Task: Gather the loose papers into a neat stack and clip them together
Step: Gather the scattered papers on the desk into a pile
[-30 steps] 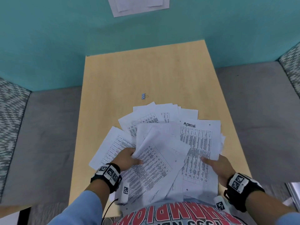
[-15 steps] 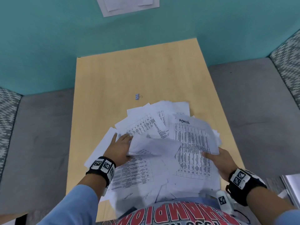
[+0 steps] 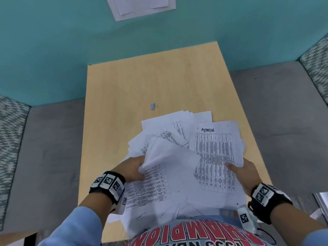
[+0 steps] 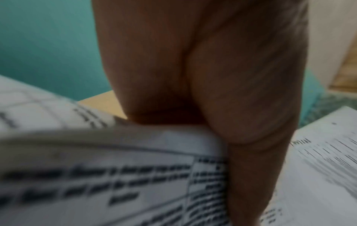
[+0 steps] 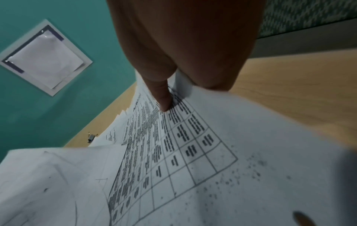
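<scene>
While fanned on the table (image 3: 124, 96), papers (image 3: 179, 174) gripped both sides: left hand (image 3: 132, 168) curled round the left edge, right hand (image 3: 245, 172) pinching the right, thumb on top. Clip (image 3: 153, 106) just beyond papers.

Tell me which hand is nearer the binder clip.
Left. The left hand grips papers below the binder clip, slightly left; the right hand holds their far right edge.

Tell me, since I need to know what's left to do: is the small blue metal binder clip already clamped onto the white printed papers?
No, the small blue metal binder clip lies alone on the light wooden table, apart from the white printed papers.
</scene>
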A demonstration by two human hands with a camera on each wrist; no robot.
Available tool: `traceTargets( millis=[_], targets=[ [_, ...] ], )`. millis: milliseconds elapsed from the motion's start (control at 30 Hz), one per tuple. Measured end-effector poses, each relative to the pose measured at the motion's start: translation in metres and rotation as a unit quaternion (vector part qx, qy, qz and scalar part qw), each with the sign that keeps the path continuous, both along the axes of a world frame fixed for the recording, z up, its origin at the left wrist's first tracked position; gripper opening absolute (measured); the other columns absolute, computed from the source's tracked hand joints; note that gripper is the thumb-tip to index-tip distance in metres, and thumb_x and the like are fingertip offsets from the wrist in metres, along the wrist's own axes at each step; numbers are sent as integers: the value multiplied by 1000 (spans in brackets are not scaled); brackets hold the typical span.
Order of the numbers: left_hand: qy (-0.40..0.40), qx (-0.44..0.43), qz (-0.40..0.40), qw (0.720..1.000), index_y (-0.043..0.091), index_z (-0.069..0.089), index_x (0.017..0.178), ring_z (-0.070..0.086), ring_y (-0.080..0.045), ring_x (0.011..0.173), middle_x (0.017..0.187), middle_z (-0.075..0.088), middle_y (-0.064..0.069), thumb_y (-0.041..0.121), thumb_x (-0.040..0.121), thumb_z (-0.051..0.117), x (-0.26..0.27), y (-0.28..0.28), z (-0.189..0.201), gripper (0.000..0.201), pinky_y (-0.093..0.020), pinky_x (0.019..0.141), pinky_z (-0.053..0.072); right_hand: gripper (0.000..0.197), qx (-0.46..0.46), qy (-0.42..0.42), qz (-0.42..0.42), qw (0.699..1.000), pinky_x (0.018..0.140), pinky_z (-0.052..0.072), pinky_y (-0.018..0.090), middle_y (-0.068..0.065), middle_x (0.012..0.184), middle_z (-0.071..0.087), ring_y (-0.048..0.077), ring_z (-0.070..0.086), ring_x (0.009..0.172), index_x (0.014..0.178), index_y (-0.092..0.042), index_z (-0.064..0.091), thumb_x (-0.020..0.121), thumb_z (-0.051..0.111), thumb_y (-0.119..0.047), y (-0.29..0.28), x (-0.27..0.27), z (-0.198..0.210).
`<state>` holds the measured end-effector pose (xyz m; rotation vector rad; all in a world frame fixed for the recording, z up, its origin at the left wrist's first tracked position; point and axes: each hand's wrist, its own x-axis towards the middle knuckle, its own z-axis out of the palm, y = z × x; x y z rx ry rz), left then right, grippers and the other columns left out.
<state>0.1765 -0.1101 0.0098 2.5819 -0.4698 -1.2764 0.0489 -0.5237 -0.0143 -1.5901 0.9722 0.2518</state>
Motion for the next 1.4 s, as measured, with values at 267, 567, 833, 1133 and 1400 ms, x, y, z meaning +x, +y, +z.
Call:
traceTargets(
  millis=[267, 567, 833, 1133, 1400],
  targets=[
    [1, -80, 150, 985, 38, 69, 118, 71, -14, 108, 119, 74, 11, 40, 83, 82, 8, 39, 45, 37, -35, 94, 54, 9, -55, -18, -3, 998, 91, 54, 46, 11, 98, 75, 41, 69, 104, 95, -17, 71, 92, 78, -11, -21, 7, 28],
    [-72, -142, 282, 946, 33, 56, 140, 66, -18, 122, 133, 69, 8, 36, 86, 86, 4, 79, 92, 61, -41, 102, 50, 12, -242, -84, 107, 961, 61, 44, 34, 9, 62, 62, 25, 54, 57, 83, -13, 69, 94, 71, -17, -48, 12, 98],
    [-165, -197, 368, 894, 31, 56, 126, 71, -22, 105, 115, 74, 2, 22, 87, 86, 0, 64, 118, 50, -37, 85, 56, 19, -32, -164, 22, 986, 63, 59, 12, -14, 82, 82, 1, 77, 85, 102, -11, 75, 87, 77, 0, -61, 26, 156],
    [-187, -291, 377, 859, 28, 63, 129, 73, -6, 101, 112, 78, 12, 23, 86, 87, 2, 44, 162, 49, -31, 87, 58, 22, 92, -202, 34, 974, 66, 65, 23, 7, 95, 83, 9, 80, 77, 111, -2, 70, 89, 72, -2, -48, 49, 204],
    [6, -474, 379, 795, 11, 59, 140, 71, -26, 125, 135, 73, -8, 19, 81, 87, -6, 3, 178, 65, -43, 106, 56, 40, 270, -193, 103, 938, 102, 56, 49, 15, 135, 71, 33, 69, 122, 138, -7, 64, 98, 65, -8, 34, 83, 185]
  ],
)
